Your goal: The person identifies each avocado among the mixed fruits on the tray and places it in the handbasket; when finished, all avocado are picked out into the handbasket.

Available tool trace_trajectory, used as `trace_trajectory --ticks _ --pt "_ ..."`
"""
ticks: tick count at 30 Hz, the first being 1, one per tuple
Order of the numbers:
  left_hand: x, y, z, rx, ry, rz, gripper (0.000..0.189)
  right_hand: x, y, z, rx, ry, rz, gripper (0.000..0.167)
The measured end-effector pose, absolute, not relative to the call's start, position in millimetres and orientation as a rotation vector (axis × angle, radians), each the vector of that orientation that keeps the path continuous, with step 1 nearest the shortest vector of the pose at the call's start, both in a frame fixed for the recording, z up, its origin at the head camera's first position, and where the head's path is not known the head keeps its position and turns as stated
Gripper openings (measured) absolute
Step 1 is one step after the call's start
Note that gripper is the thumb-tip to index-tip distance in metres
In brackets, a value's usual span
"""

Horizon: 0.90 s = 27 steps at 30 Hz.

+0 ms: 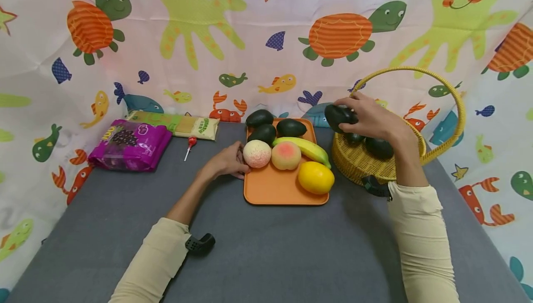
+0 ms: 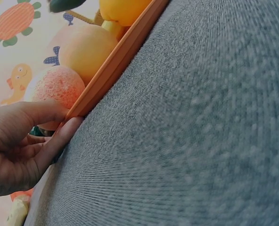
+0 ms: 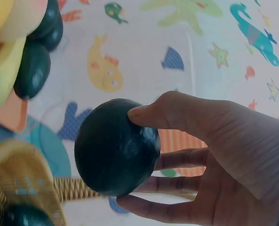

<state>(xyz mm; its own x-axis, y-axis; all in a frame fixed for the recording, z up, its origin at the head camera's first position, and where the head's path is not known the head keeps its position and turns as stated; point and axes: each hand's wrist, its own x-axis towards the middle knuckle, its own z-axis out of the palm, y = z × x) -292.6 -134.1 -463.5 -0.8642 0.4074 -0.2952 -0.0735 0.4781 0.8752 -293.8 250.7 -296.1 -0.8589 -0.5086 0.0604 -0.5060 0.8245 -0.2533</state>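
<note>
My right hand (image 1: pixel 372 117) holds a dark green avocado (image 3: pixel 115 148) above the yellow wicker basket (image 1: pixel 351 166), thumb on one side and fingers on the other. Two more avocados lie inside the basket, one partly covered by the hand. At its left edge, my left hand (image 1: pixel 226 160) pinches the orange tray (image 1: pixel 270 188) between thumb and fingers. On the tray sit a pale speckled peach (image 1: pixel 257 154) beside that hand, a second peach (image 1: pixel 286 155), a banana (image 1: pixel 310 149), a lemon (image 1: pixel 316 178) and three avocados (image 1: pixel 291 127) towards the back.
A purple grape-printed bag (image 1: pixel 131 145) lies at the back left, with a long flat packet (image 1: pixel 179 125) behind it. A red lollipop (image 1: pixel 190 145) lies between them and the tray. The basket's tall handle (image 1: pixel 451 95) arches up beside my right forearm. A printed curtain hangs behind the table.
</note>
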Motion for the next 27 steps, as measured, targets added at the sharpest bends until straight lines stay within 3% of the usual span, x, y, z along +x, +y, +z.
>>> trace_trajectory --ticks 10,18,27 --pt "-292 -137 -466 0.266 2.253 1.379 0.067 -291 290 -332 -0.64 2.981 -0.437 0.054" --pt "-293 -135 -469 0.279 2.272 1.356 0.065 -298 286 -378 -0.504 2.901 -0.349 0.059" --pt "-294 -135 -464 0.28 2.278 1.347 0.069 -307 284 -381 -0.496 2.889 -0.328 0.06"
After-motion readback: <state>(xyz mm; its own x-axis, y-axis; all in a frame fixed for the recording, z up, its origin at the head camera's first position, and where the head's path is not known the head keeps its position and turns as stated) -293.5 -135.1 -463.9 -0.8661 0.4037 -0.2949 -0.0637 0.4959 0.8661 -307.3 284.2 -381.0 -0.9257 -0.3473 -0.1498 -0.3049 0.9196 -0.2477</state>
